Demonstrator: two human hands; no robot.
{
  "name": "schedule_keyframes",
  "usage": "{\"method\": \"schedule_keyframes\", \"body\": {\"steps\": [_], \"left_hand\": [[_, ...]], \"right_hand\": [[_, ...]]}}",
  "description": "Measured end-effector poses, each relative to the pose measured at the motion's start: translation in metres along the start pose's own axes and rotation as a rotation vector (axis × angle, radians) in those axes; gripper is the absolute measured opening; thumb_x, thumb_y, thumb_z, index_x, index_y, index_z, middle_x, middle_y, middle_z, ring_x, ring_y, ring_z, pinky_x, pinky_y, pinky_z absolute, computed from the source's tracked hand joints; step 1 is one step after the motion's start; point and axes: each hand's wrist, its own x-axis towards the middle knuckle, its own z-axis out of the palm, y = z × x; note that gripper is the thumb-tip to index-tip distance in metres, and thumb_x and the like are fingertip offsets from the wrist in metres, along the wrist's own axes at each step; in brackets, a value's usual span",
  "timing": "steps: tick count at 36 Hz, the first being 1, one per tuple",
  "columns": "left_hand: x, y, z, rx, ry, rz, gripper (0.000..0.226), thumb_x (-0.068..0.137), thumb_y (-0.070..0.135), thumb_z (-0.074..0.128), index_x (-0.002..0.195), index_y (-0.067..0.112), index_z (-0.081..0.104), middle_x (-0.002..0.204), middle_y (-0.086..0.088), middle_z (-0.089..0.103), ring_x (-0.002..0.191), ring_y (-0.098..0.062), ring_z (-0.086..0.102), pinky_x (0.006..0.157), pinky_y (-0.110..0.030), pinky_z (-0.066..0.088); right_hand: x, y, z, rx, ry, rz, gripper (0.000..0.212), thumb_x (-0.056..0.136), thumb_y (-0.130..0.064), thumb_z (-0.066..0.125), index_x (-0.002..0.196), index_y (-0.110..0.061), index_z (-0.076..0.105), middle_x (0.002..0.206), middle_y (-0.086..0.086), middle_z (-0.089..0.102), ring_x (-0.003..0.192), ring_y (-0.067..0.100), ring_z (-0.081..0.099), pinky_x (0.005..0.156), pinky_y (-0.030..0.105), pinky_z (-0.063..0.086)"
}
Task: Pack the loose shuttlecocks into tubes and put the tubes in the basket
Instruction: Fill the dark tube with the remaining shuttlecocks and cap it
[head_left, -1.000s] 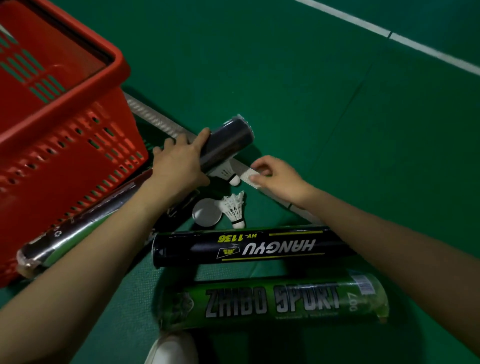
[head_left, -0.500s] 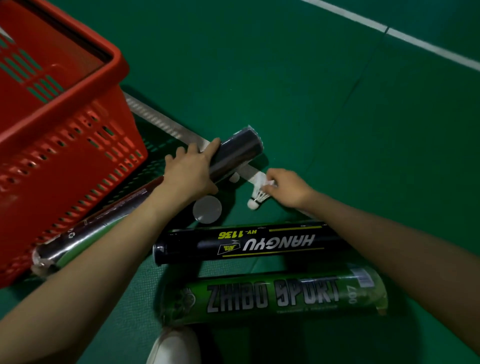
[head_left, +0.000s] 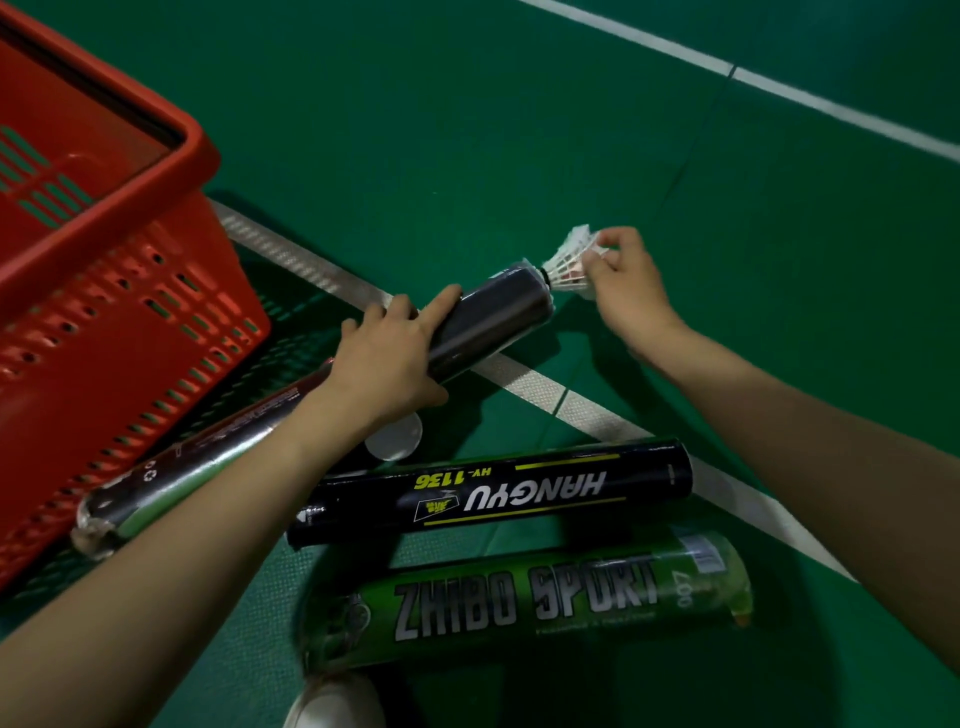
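My left hand (head_left: 387, 361) grips a long dark tube (head_left: 488, 322) near its upper half, tilted with its open mouth up and to the right. At that mouth my right hand (head_left: 621, 283) pinches a white shuttlecock (head_left: 569, 260) by its feathers, cork end at the opening. The tube's lower end (head_left: 98, 525) rests beside the red basket (head_left: 124, 270). A black HANGYU tube (head_left: 493, 491) and a green ZHIBO SPORT tube (head_left: 524, 608) lie on the floor near me.
A round white cap (head_left: 397, 441) lies on the green court floor below my left wrist. White court lines (head_left: 545, 392) cross under the tubes. A white shoe tip (head_left: 332, 704) shows at the bottom edge.
My right hand picked a shuttlecock off the floor and carried it up to the tube's mouth. My left hand raised and tilted the tube. The loose shuttlecocks near the cap are gone from view.
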Motion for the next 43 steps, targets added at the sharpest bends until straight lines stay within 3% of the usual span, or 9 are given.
{"method": "schedule_keyframes", "body": {"steps": [4,10,17,22,25,28,33,38,43], "left_hand": [[-0.001,0.004,0.0,-0.017,0.015,0.012,0.108,0.069,0.041,0.074,0.149,0.036,0.002,0.126,-0.012,0.043,0.115,-0.036,0.043,0.095,-0.049,0.038],[-0.003,-0.003,-0.005,-0.018,0.043,-0.003,0.108,0.068,0.043,0.075,0.149,0.035,0.004,0.125,-0.012,0.043,0.114,-0.037,0.043,0.092,-0.048,0.039],[0.001,-0.005,-0.015,-0.004,0.1,-0.014,0.103,0.069,0.044,0.072,0.149,0.035,0.007,0.119,-0.013,0.043,0.112,-0.036,0.043,0.092,-0.05,0.037],[0.005,-0.014,-0.014,-0.027,0.082,-0.047,0.104,0.069,0.04,0.074,0.149,0.037,0.007,0.118,-0.013,0.044,0.112,-0.036,0.043,0.092,-0.051,0.037],[0.008,-0.022,-0.011,-0.017,0.066,-0.068,0.105,0.07,0.039,0.075,0.149,0.036,0.006,0.124,-0.014,0.044,0.115,-0.037,0.042,0.094,-0.052,0.037],[0.01,-0.033,-0.009,-0.024,0.051,-0.121,0.105,0.071,0.037,0.074,0.149,0.034,0.005,0.128,-0.016,0.042,0.116,-0.039,0.04,0.094,-0.053,0.036],[0.013,-0.054,-0.009,-0.063,0.028,-0.23,0.106,0.07,0.035,0.076,0.148,0.035,0.005,0.131,-0.017,0.04,0.117,-0.04,0.04,0.096,-0.053,0.037],[0.018,-0.067,-0.011,-0.128,-0.001,-0.299,0.108,0.069,0.033,0.077,0.148,0.037,0.004,0.131,-0.017,0.039,0.117,-0.039,0.04,0.097,-0.051,0.038],[0.018,-0.077,-0.008,-0.171,-0.016,-0.346,0.11,0.067,0.035,0.078,0.148,0.038,0.004,0.128,-0.016,0.041,0.114,-0.039,0.044,0.095,-0.05,0.043]], "right_hand": [[-0.014,-0.011,0.01,0.03,-0.157,-0.003,0.029,0.101,-0.032,0.039,0.124,-0.015,0.043,0.092,-0.014,0.054,0.081,0.006,0.053,0.068,0.021,0.04],[-0.018,-0.017,0.016,0.136,-0.217,0.04,0.054,0.1,-0.05,0.023,0.138,-0.015,0.037,0.136,0.005,0.045,0.127,0.018,0.04,0.108,0.034,0.029],[-0.013,-0.022,0.031,0.276,-0.349,0.083,0.091,0.076,-0.076,0.02,0.15,-0.023,0.021,0.152,0.01,0.034,0.141,0.018,0.028,0.118,0.041,0.01],[0.0,-0.024,0.039,0.262,-0.373,0.076,0.066,0.096,-0.059,0.016,0.149,-0.02,0.024,0.15,0.012,0.037,0.14,0.021,0.031,0.119,0.044,0.01],[0.001,-0.024,0.05,0.189,-0.332,0.064,0.053,0.099,-0.05,0.029,0.135,-0.013,0.044,0.132,0.01,0.052,0.127,0.021,0.044,0.115,0.042,0.025],[0.002,-0.019,0.058,0.203,-0.308,0.095,0.041,0.097,-0.04,0.047,0.125,-0.011,0.049,0.112,0.002,0.057,0.111,0.017,0.054,0.104,0.039,0.042],[0.008,-0.006,0.073,0.132,-0.281,0.122,0.029,0.096,-0.023,0.053,0.121,-0.008,0.051,0.106,0.004,0.058,0.098,0.017,0.057,0.098,0.038,0.046],[0.003,0.006,0.096,-0.053,-0.464,0.092,0.043,0.092,-0.022,0.059,0.133,-0.016,0.046,0.119,0.007,0.053,0.108,0.021,0.053,0.088,0.03,0.042],[-0.005,0.009,0.119,-0.277,-0.597,-0.151,0.063,0.091,-0.019,0.06,0.146,-0.027,0.03,0.143,0.009,0.031,0.132,0.024,0.034,0.101,0.026,0.03]]}}
